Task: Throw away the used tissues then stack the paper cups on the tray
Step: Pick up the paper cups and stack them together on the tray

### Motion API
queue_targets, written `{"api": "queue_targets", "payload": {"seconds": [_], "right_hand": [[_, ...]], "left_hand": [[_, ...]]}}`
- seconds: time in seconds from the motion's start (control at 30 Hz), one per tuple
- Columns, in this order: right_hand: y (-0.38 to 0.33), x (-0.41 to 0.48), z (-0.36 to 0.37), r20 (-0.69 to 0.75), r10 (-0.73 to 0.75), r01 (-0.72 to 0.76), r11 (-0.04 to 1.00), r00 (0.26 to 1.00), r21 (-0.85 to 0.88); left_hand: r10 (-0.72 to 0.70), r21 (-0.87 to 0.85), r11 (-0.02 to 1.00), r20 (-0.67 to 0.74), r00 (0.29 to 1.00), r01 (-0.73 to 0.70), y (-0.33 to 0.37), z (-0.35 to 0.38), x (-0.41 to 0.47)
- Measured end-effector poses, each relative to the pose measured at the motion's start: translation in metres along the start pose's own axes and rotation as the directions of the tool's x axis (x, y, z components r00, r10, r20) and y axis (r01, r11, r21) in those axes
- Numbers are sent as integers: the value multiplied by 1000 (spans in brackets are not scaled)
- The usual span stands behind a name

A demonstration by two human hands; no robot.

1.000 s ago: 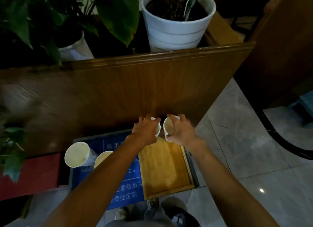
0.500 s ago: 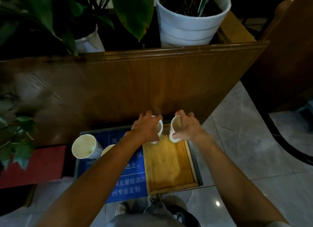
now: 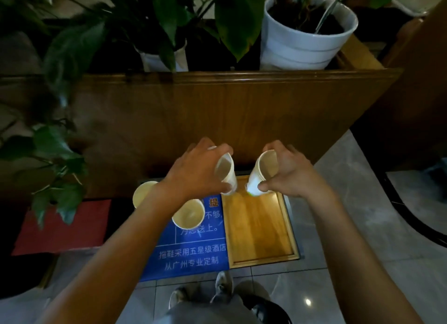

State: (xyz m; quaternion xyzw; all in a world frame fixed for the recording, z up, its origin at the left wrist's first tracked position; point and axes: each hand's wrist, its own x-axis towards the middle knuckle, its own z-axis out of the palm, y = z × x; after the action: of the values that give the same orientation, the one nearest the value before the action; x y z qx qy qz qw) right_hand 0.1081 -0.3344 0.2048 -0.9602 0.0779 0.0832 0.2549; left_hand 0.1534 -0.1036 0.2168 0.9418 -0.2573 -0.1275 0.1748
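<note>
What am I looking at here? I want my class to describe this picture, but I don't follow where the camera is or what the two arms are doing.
There is no machine: the camera sits on a person's head and looks forward and down, so the two bare arms reaching in from the bottom are that person's own. You can also see their shoes at the bottom edge.

The left hand holds one white paper cup, tilted. The right hand holds another paper cup, also tilted, just above the far end of a wooden tray. The tray is otherwise bare.

Beside the tray lies a blue mat with printed writing, and two more paper cups stand upright on that side, partly hidden by the left arm.

Behind is a wooden planter wall with potted plants in white pots. No tissues are visible.
</note>
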Motion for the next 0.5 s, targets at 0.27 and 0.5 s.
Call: {"api": "queue_targets", "payload": {"seconds": [0.27,0.5], "right_hand": [[-36,-33,-38,-34,-79,78,997,996,-26],[-96,-47,-18,4,-138,138,990,990,-21]], "left_hand": [[74,9,997,-105,992,-73,3,-49,-35],[-11,1,1000,-170,985,11,-45,-80,-87]]}}
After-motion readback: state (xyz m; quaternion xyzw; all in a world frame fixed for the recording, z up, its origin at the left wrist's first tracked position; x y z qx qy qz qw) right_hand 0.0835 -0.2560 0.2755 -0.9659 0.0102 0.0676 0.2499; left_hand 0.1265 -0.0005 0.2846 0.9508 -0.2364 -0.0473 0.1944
